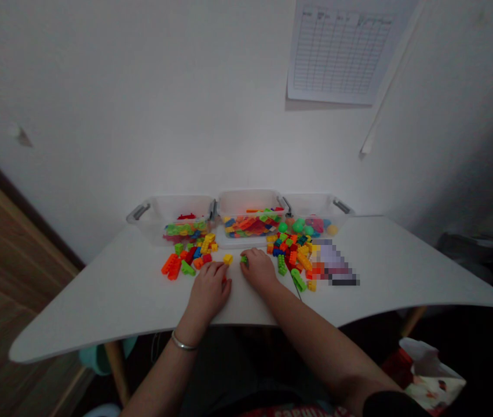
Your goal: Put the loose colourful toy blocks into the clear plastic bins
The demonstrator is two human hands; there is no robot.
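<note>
My left hand (211, 285), with a silver bangle at its wrist, rests low over the white table with its fingers curled. A bit of an orange toy brick (224, 280) shows between its thumb and fingers. Beside it, my right hand (260, 269) pinches a small green toy brick (244, 259) at its fingertips. A yellow brick (227, 259) lies on the table between the two hands. Left of my left hand spreads a loose group of bricks, among them an orange one (171, 265) and a light green one (187, 268). A larger mixed pile (292, 252) lies right of my right hand.
Along the wall stand three clear boxes: the left box (181, 205) and middle box (250, 201) hold coloured pieces, the right box (316, 204) coloured balls. A pixelated flat object (337, 263) lies right of the pile. The table's front edge (246, 324) runs under my forearms.
</note>
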